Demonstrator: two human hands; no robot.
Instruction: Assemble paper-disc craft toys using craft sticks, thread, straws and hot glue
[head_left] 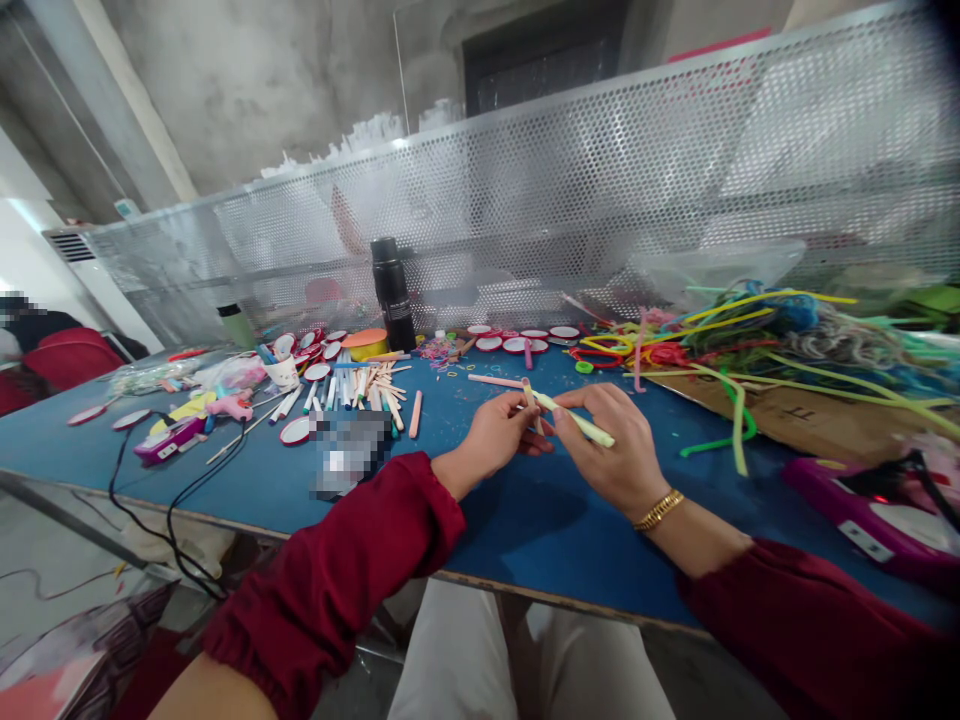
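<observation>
Yellow marker (592,430), pinched in your right hand (622,455); stick (531,400), gripped by your left hand (491,440), inside the tabletop's (517,530) front edge. Likely colouring; the next stroke wants the stick steady.

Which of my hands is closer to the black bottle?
Left. Your left hand is in front of the black bottle and to its right; your right hand is farther to the right.
</observation>
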